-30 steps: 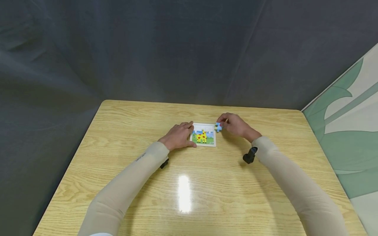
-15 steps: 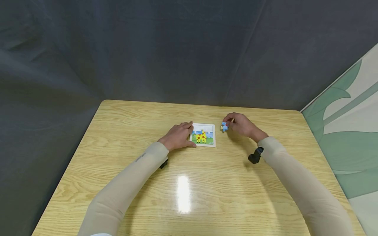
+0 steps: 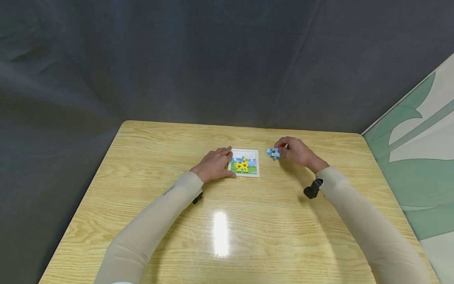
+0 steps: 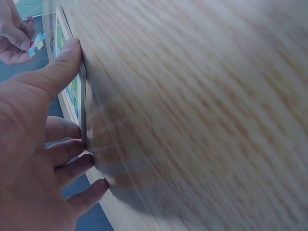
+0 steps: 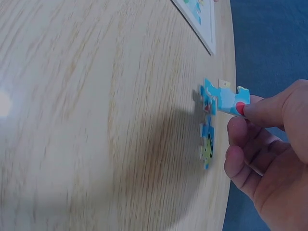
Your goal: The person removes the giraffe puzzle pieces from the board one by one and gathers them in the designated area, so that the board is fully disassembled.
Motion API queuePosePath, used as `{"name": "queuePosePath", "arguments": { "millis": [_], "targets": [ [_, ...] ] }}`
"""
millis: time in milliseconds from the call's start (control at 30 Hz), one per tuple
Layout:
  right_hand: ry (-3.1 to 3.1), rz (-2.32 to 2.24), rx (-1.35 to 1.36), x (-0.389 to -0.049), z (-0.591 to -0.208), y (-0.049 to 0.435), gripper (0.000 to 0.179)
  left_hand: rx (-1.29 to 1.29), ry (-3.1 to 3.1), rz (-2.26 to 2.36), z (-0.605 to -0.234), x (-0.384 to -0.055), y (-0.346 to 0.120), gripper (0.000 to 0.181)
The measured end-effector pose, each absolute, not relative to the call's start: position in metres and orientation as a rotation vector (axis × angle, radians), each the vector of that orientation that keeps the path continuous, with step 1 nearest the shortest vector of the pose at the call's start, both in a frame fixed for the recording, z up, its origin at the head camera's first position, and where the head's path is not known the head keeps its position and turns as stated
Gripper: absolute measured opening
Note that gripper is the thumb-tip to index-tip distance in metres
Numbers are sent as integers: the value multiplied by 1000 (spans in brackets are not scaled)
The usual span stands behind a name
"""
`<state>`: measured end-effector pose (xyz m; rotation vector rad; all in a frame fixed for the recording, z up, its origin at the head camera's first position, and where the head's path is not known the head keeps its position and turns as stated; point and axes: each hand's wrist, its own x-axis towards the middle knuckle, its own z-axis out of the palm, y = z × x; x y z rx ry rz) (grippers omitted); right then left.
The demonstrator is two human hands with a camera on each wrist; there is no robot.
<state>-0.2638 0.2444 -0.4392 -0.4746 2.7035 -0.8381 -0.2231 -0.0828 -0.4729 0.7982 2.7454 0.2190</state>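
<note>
My left hand (image 3: 214, 162) rests at the left side of a white-rimmed puzzle tray (image 3: 258, 165), its thumb (image 4: 71, 50) on the rim near the lower corner and its fingers spread along the edge. Inside the tray, fitted pieces show a yellow giraffe (image 3: 242, 165) with red spots; its top strip is bare white. To the right of the tray, my right hand (image 3: 298, 151) pinches a light blue puzzle piece (image 5: 228, 99) with a red spot between thumb and fingers. Just beside and under it, more blue puzzle pieces (image 5: 207, 144) lie on the table.
The wood-grain table (image 3: 159, 221) has its far edge behind the hands, against a dark cloth (image 3: 213, 63). A panel with green leaf shapes (image 3: 408, 169) stands along the right side.
My right hand has moved right, away from the tray, with the puzzle piece, and is now over the loose pieces. The left hand and tray have stayed in place.
</note>
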Motion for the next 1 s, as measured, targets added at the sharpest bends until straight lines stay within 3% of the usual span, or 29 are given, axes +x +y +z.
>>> {"name": "queuePosePath", "arguments": {
  "millis": [1000],
  "targets": [
    [2690, -809, -425, -264, -432, 276, 23, 806, 2746, 214, -475, -224, -84, 94]
  ]
}}
